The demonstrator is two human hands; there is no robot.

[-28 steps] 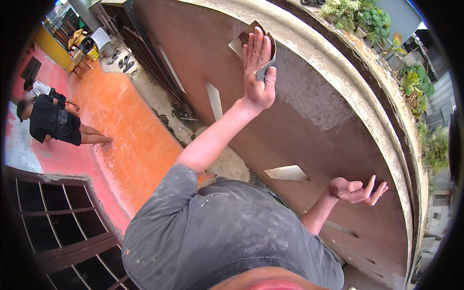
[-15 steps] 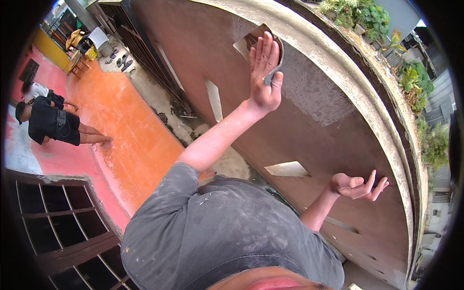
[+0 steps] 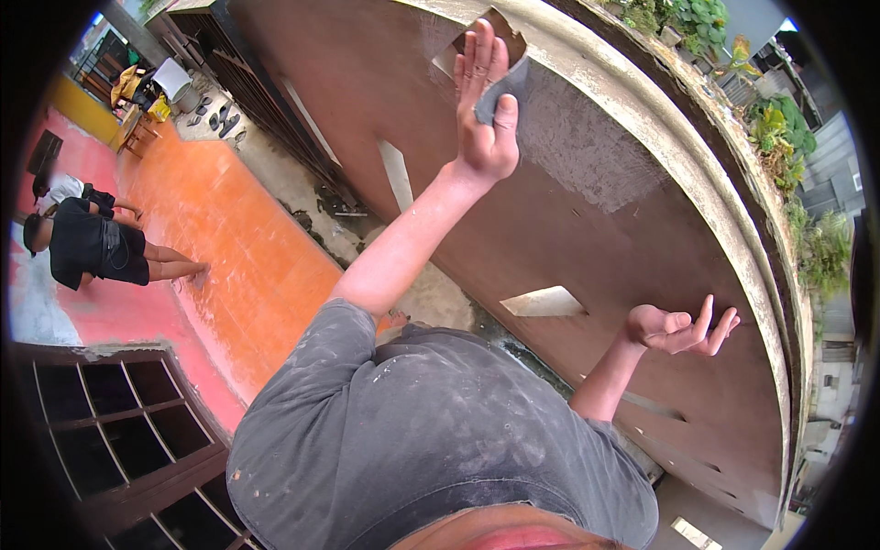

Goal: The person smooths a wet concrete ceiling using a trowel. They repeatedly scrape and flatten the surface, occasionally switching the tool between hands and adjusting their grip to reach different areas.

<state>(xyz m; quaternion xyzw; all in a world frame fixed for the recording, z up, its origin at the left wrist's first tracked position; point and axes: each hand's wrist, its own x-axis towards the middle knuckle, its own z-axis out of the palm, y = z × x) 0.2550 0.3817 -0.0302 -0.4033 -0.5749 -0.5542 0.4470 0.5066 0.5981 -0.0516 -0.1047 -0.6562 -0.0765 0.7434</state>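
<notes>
My left hand [image 3: 486, 119] is raised against the brown wall [image 3: 596, 247], fingers stretched over a folded sheet of sandpaper [image 3: 509, 81], with the thumb on its near edge. A pale scuffed patch [image 3: 591, 156] shows on the wall beside and below the sheet. Lower on the right, my right hand [image 3: 678, 330] holds nothing; its fingers are apart and bent, close to the wall surface. Whether they touch it I cannot tell.
Two other people [image 3: 101, 240] bend by a pink wall [image 3: 183, 367] at the left, over orange tiles [image 3: 238, 247]. A barred window [image 3: 119, 412] is lower left. A dark gate [image 3: 266, 101], footwear [image 3: 218, 119] and a wooden table [image 3: 137, 128] are farther off. Plants [image 3: 775, 128] top the wall.
My left hand, with the sandpaper, moved slightly down and right, then back up to higher than before. My right hand has risen a little along the wall.
</notes>
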